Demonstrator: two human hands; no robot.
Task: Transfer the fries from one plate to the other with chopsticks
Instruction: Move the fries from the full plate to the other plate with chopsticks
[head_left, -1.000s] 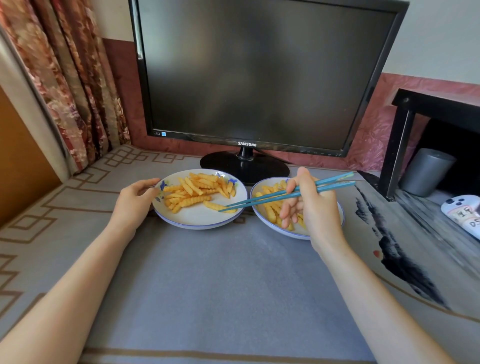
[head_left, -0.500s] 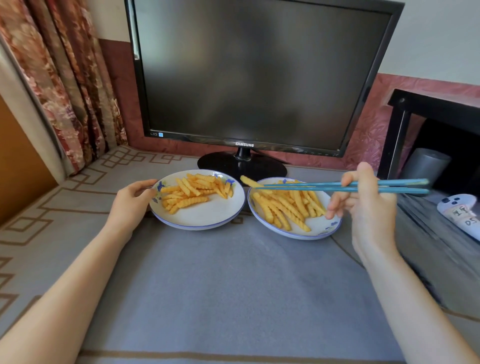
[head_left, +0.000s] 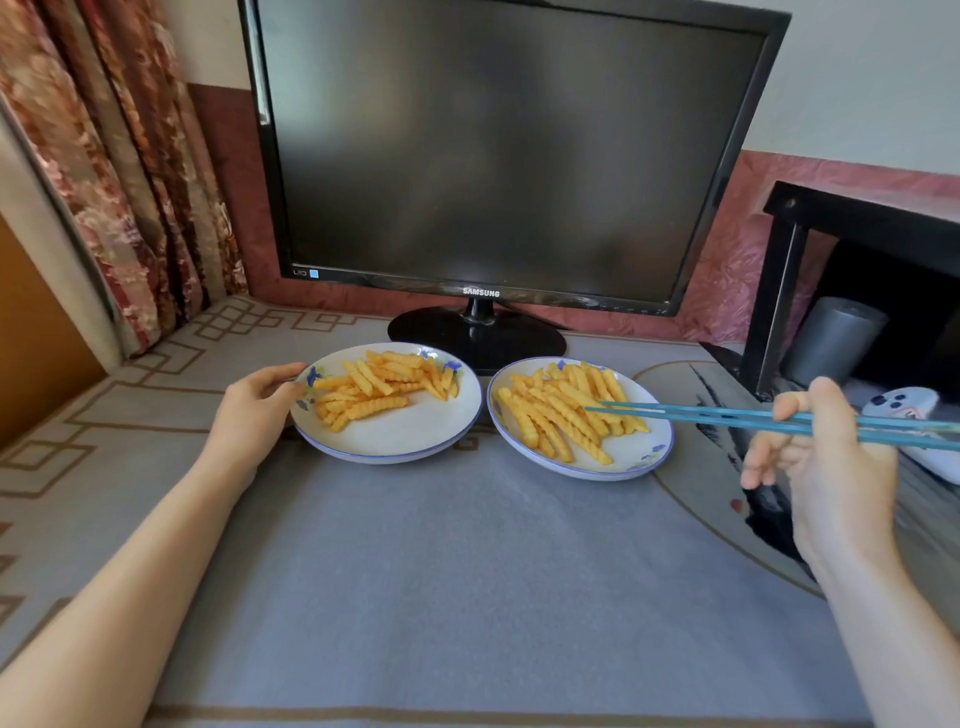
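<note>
Two plates stand side by side on the table (head_left: 467, 571), close together in front of the monitor's base; whether their rims touch cannot be told.

Head view:
- The left plate (head_left: 387, 441) carries a heap of crinkle-cut fries, the left heap (head_left: 374, 389), lying on its far half. The near half is bare.
- The right plate (head_left: 623, 462) carries the right heap (head_left: 556, 415), spread across most of its surface.
- The left hand (head_left: 249, 410) holds the left plate at its left edge, thumb laid along the rim. The other fingers are hidden beneath the hand.
- The right hand (head_left: 826, 462) is raised to the right of the right plate, fingers curled round a pair of blue chopsticks (head_left: 727, 418).
- The chopsticks run nearly level toward the left. Their tips lie slightly apart over the middle of the right heap. Contact with the fries cannot be determined.
- Behind the plates stands a dark monitor (head_left: 493, 156).
- A patterned curtain (head_left: 119, 182) hangs at far left.
- At right, a black shelf (head_left: 857, 218) stands with a grey cylinder (head_left: 831, 338) under it.
- A white gadget (head_left: 914, 410) lies just beyond the right hand.
</note>
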